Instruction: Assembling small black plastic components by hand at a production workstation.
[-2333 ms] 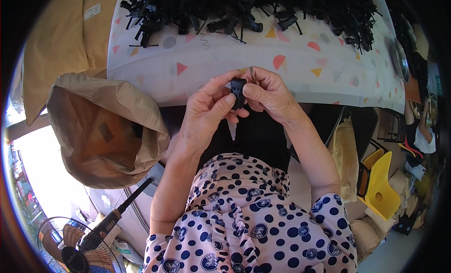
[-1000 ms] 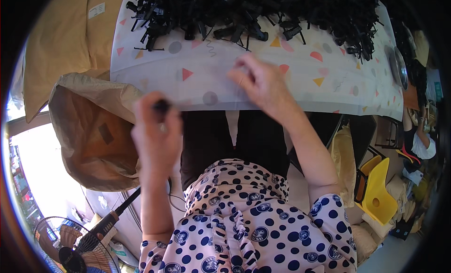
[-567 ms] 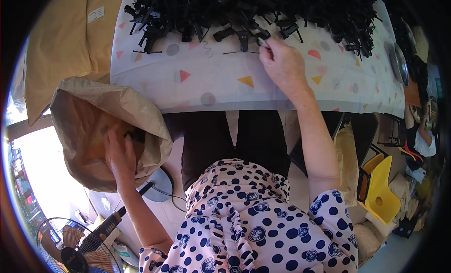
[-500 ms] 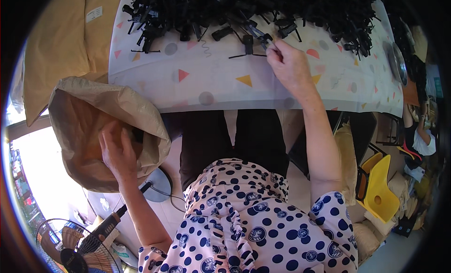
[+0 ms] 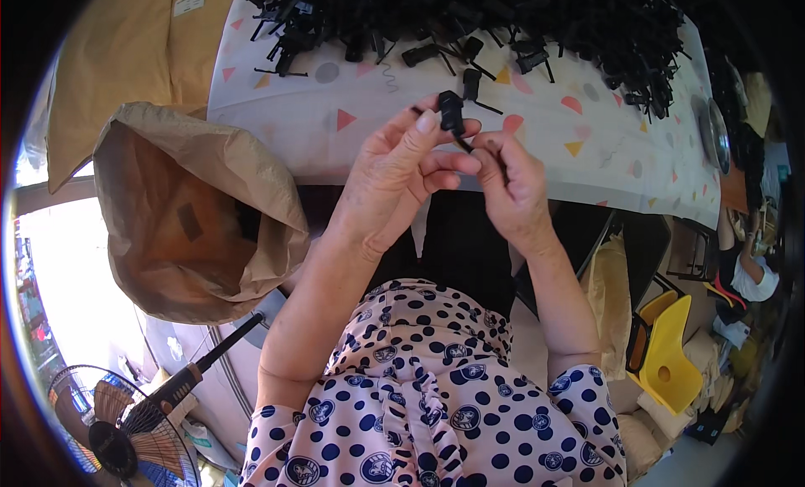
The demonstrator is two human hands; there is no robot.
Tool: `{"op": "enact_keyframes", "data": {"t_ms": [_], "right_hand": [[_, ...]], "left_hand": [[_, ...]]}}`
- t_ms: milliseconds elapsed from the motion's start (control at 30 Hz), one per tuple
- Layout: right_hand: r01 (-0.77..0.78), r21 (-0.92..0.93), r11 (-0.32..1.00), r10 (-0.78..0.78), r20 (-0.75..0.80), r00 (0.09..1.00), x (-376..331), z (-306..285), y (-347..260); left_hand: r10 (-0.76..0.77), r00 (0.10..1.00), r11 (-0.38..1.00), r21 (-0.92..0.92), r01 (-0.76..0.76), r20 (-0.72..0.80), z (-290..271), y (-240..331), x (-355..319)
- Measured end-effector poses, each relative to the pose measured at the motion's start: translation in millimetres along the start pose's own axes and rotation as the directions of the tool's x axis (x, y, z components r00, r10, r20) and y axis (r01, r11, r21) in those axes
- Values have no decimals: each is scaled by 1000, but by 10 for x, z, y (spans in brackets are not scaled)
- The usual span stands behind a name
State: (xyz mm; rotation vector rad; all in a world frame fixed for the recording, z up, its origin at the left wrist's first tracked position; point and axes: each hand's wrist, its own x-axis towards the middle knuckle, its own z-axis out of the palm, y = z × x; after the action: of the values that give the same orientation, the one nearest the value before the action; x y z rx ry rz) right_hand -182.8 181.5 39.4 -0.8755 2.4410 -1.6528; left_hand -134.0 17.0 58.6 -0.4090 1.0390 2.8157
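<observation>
In front of me, over the table's near edge, my left hand is closed on a small black plastic part with thin arms, gripped between thumb and fingers. Close beside it, my right hand pinches a thin dark arm at the part's lower end; its inner fingers are partly hidden. Just beyond the hands lies another black part on the patterned tablecloth. A big heap of similar black parts covers the far side of the table.
An open brown paper sack stands at the table's left, with another large brown sack behind it. At lower left is a fan. A metal bowl sits at the right table edge; a yellow chair stands below it.
My left hand has come out of the paper sack to the middle. My right hand has drawn back from the heap toward me, and both hands now meet at one black part.
</observation>
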Motion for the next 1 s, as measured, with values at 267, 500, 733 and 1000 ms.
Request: {"op": "enact_keyframes", "data": {"t_ms": [267, 500, 733, 1000], "right_hand": [[50, 48, 998, -49, -9, 999, -251, 230, 85], [-187, 217, 958, 167, 104, 980, -198, 149, -40], [-359, 361, 861, 273, 268, 924, -86, 197, -178], [-425, 422, 801, 334, 275, 902, -100, 219, -171]], "left_hand": [[-82, 997, 973, -216, 84, 14, -157, -130, -87], [30, 994, 970, 244, -5, -101, -114, -101, -174], [239, 968, 748, 650, -131, -80, -84, -179, -204], [292, 955, 664, 729, -168, -46, -62, -233, -217]]}}
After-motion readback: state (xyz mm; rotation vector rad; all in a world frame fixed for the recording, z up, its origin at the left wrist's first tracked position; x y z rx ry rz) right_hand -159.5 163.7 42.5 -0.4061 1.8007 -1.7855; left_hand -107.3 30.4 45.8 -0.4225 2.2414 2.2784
